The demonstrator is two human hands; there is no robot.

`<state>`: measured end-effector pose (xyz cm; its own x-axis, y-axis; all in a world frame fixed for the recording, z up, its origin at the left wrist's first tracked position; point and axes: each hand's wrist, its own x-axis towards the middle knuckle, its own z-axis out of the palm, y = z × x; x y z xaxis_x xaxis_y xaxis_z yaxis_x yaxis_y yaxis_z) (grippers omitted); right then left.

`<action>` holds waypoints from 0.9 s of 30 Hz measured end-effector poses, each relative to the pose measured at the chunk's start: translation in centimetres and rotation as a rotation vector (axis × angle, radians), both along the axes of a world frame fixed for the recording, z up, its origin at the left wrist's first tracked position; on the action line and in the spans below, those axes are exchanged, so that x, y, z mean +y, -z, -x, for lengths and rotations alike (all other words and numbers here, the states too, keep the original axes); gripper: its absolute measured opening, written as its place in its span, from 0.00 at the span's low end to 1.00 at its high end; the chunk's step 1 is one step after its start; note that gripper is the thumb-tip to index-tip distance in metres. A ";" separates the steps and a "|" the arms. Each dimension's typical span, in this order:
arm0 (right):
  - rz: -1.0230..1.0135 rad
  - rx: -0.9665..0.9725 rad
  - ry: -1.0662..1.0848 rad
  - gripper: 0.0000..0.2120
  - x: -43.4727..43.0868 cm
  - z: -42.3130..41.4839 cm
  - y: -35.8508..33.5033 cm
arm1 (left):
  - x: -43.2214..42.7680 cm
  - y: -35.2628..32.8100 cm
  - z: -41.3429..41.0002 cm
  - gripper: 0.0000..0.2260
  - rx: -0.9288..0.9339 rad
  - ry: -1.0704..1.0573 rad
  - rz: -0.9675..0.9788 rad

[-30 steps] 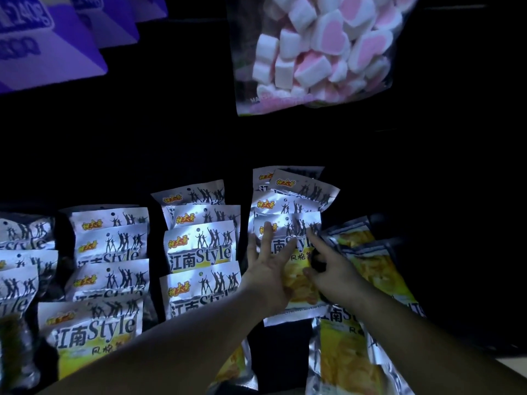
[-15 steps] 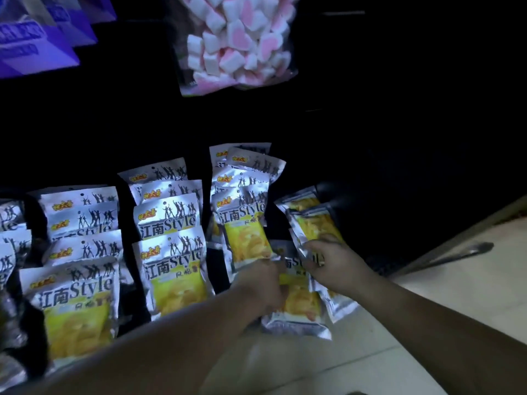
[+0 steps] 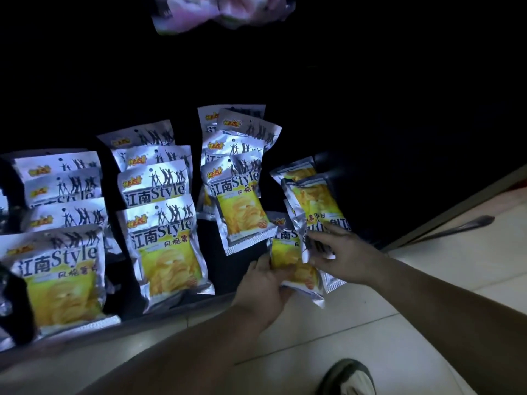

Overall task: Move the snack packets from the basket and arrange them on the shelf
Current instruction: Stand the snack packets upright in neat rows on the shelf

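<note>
Dark shelf (image 3: 219, 269): silver foil snack packets (image 3: 168, 246) in overlapping columns side by side, rightmost column (image 3: 313, 195) lying upside-down. Clear marshmallow bag (image 3: 222, 12) above the columns. Pale tiled floor (image 3: 399, 337) before the shelf.

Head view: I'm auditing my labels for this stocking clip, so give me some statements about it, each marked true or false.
1. The left grip holds a packet with upright print. True.
2. The right grip is empty. False: it holds an inverted packet.
3. A shoe shows on the tiled floor. True.
4. The shelf packets are red. False: they are silver and yellow.
5. A basket is in view. False: none shows.
</note>
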<state>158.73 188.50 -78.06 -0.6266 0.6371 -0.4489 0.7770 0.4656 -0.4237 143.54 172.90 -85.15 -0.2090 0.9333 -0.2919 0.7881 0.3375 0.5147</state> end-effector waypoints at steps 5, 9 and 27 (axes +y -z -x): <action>-0.004 -0.027 0.049 0.29 -1.4 0.8 -1.1 | -1.0 -0.4 0.6 0.19 -0.232 -0.043 -0.155; -0.082 0.056 0.182 0.19 -2.9 1.1 -2.9 | -2.4 -2.7 1.8 0.14 -0.324 -0.021 -0.215; 0.564 0.671 0.891 0.25 -12.3 4.2 -7.6 | -9.6 -13.8 3.4 0.06 -0.725 -0.416 -0.499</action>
